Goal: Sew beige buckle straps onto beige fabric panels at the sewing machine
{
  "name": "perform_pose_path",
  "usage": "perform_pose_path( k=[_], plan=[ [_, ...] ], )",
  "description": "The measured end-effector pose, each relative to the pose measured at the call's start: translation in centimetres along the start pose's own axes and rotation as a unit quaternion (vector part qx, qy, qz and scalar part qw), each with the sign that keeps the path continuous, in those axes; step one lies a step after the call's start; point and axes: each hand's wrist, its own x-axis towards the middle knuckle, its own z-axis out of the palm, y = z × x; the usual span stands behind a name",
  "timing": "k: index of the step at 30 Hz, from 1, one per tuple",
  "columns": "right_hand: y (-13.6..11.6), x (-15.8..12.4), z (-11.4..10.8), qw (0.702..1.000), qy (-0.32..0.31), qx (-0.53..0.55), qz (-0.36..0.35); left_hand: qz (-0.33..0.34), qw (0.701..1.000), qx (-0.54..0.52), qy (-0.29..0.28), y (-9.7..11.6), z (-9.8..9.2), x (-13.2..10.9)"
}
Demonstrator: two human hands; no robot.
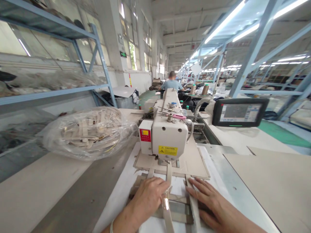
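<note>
Just in front of the needle area of the white sewing machine [170, 136], my left hand [149, 197] is closed, its thumb and fingers gripping a beige strap [169, 171]. A shiny metal piece [166, 203] sits on that strap, right beside the fingertips. My right hand [212, 202] lies with its fingers stretched out and apart, touching a second beige strap [193, 207]. Both straps run toward the machine head, over a beige template board [202, 161] on a white sheet. Grey-brown strips cross the sheet beneath my hands. The strap ends under the machine are hidden.
A see-through plastic bag [89, 131] of beige strap pieces rests at the left. To the right stand a control screen [239, 112] and a large beige sheet [272, 181]. Thread cones [205, 90] stand behind the machine. Farther back sits a person in blue [172, 84].
</note>
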Motion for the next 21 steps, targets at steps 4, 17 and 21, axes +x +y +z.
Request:
perform_pose_path(
  k=[4,17,21],
  plan=[
    [0.4,1.7,1.0,0.996,0.064,-0.053,0.011,0.016,1.000,0.016,0.002,0.3,-0.6,1.6],
    [-5.0,-1.8,-4.5,0.948,0.123,0.290,0.041,0.121,0.988,-0.078,0.061,0.7,-2.0,-0.1],
    [-6.2,-3.2,-4.6,0.938,0.133,0.312,0.066,0.054,0.970,-0.232,-0.052,1.2,-1.3,1.1]
  ],
)
